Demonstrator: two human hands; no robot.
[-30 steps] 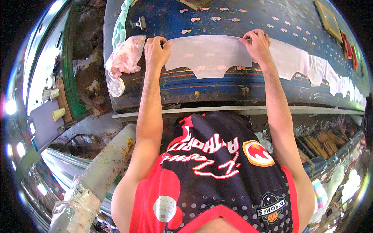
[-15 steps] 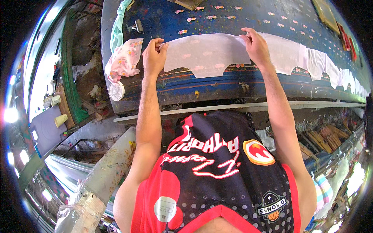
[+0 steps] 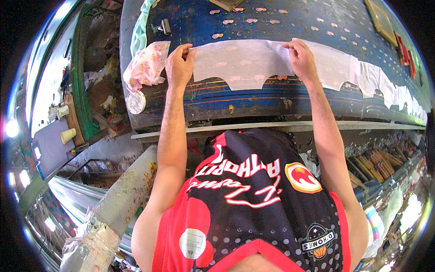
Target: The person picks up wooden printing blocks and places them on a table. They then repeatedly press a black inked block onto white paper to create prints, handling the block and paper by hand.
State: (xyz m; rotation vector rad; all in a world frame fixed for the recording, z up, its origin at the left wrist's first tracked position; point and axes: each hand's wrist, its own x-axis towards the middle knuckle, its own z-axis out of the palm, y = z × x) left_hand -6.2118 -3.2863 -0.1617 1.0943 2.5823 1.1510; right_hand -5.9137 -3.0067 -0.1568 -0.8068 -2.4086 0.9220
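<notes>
A thin white cut fabric piece (image 3: 247, 63) lies along the near side of a blue table, with small printed marks showing through it. My left hand (image 3: 180, 68) pinches its far left corner between thumb and fingers. At its far right corner my right hand (image 3: 301, 62) pinches the edge, fingers bent down close to the table. Right beside it lies another white fabric piece (image 3: 328, 68), and more white pieces (image 3: 387, 88) continue in a row to the right. Both arms reach straight forward.
Left of my left hand sit a crumpled flowered cloth (image 3: 146, 68), a round white lid (image 3: 135, 103) and a twisted mint-green cloth (image 3: 139, 31). A dark metal clip (image 3: 166, 27) lies farther back. Small printed motifs dot the blue table (image 3: 190, 20). A wooden frame (image 3: 379, 19) stands far right.
My right hand has drawn down and its raised fingers have bent onto the fabric edge. My left hand keeps its pinch, and the view has shifted slightly.
</notes>
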